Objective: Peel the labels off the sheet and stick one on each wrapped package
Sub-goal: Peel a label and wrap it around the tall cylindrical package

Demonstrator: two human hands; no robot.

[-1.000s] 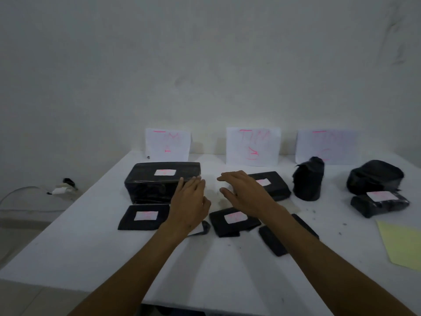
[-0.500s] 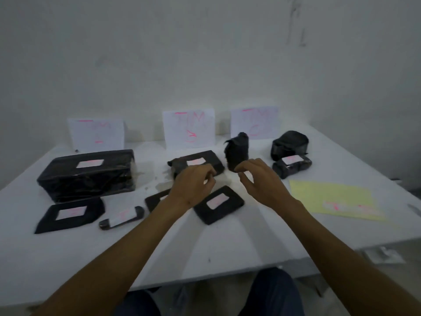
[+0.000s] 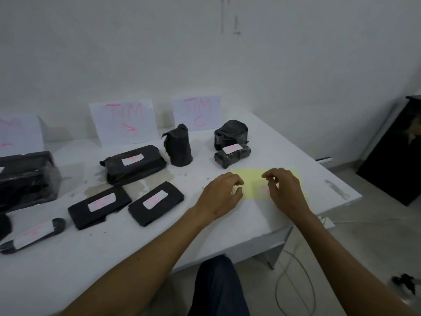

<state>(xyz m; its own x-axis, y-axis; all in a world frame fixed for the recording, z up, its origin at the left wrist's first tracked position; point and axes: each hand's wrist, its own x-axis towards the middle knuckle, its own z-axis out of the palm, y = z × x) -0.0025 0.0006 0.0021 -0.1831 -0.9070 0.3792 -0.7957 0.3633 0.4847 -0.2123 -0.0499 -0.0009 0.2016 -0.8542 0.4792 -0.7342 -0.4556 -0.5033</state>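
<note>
The yellow label sheet point(image 3: 252, 181) lies flat near the table's right corner. My left hand point(image 3: 219, 195) hovers over its left edge and my right hand point(image 3: 286, 190) over its middle, both with loosely curled fingers that hold nothing. Several black wrapped packages lie to the left. Two flat packages point(image 3: 156, 202) point(image 3: 99, 207), a long package point(image 3: 134, 164), a slim package point(image 3: 34, 234) and a small block point(image 3: 232, 155) each carry a white label. An upright roll-shaped package point(image 3: 178, 145) and a rounded package point(image 3: 231, 132) show no label.
Paper signs with pink writing point(image 3: 124, 122) point(image 3: 197, 112) lean on the wall behind the white table point(image 3: 262, 224). A large black package point(image 3: 25, 176) sits at the far left. A black panel point(image 3: 396, 156) stands right of the table; cables lie on the floor.
The view has swung right. Both hands moved right from above the flat packages to over the yellow sheet.
</note>
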